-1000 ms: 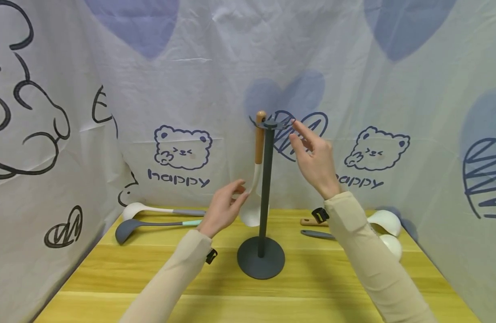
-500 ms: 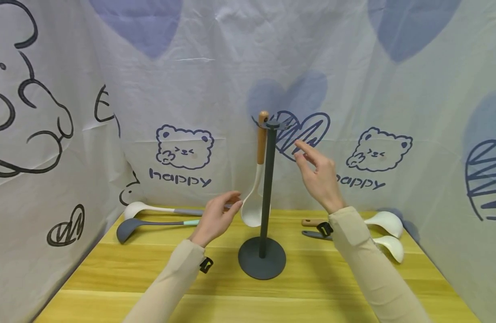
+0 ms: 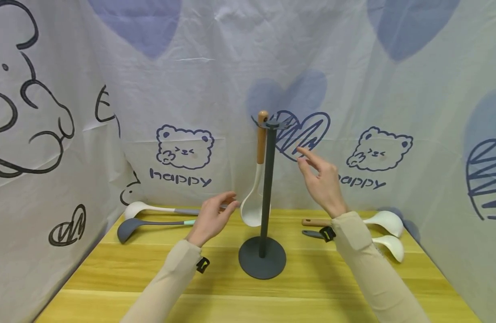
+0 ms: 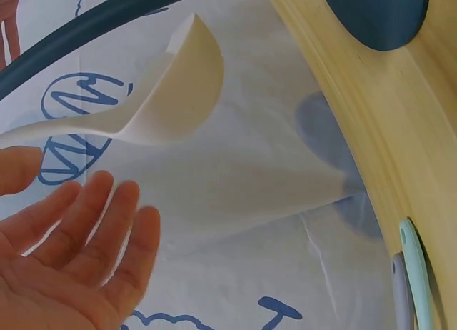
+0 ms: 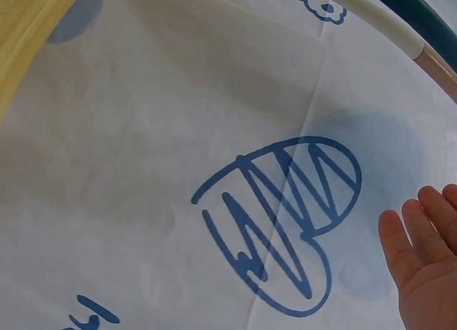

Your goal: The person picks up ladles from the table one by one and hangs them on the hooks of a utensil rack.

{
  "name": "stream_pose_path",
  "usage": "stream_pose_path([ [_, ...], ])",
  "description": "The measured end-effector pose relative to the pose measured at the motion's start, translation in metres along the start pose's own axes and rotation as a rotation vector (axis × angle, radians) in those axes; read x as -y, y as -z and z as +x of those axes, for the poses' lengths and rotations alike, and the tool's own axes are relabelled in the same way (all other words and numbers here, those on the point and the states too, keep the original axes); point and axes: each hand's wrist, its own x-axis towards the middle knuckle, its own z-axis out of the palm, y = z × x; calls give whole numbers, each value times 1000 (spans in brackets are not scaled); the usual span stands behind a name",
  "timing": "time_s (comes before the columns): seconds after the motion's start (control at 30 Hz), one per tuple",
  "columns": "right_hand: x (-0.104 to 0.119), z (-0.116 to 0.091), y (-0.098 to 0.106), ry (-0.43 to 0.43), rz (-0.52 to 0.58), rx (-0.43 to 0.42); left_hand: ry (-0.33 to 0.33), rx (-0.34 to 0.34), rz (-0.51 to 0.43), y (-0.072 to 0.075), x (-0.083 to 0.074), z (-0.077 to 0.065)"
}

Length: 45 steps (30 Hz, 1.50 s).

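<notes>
White below and wooden above, a ladle [image 3: 261, 151] hangs bowl down between the two hands, on the side of a dark stand [image 3: 268, 188] nearer the left hand [image 3: 211, 217]. That hand has its fingers apart and loosely bent, holding nothing; its fingertips are just beside the bowl [image 4: 186, 94], with a gap showing in the left wrist view. The right hand [image 3: 324, 188], raised higher on the other side of the stand, points its index finger outward, well apart from the ladle and gripping nothing.

By its looks, the ladle should be light and stiff, hard to break, with a smooth white part that might slip under damp fingers. Its wooden handle [image 3: 262, 139], just below the rack [image 3: 273, 124], seems the surest hold; a push on the bowl would probably set it swinging.

As for containers, only ladle bowls are to be seen. To the left hand's outer side lie a pale ladle [image 3: 135, 209] and a dark ladle [image 3: 128, 229]; to the right hand's outer side, a wood-handled ladle [image 3: 387, 220] and a grey-handled ladle [image 3: 392, 247], partly behind the sleeve [image 3: 365, 264]. Whether any bowl holds something cannot be told.
</notes>
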Motion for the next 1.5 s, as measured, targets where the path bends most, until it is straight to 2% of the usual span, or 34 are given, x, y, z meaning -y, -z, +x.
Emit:
stream_pose_path([
  [0.17, -6, -7, 2, -31, 0, 19, 22, -42, 19, 4, 5, -3],
  [0.33, -13, -13, 4, -38, -10, 9, 9, -80, 13, 9, 7, -3],
  [0.67, -27, -29, 2, -103, -11, -2, 17, -76, 37, 14, 12, -5],
  [0.97, -49, -48, -3, -174, 0, -23, -12, -108, 36, 13, 14, -6],
  [1.17, -62, -61, -10, -204, -8, -6, 38, -147, 34, 18, 25, -13],
  [1.3, -68, -68, -11, -239, 28, 4, 62, -164, 26, 22, 31, -17],
  [1.5, -77, -77, -10, -299, 28, 4, 98, -147, 46, 26, 40, -20],
])
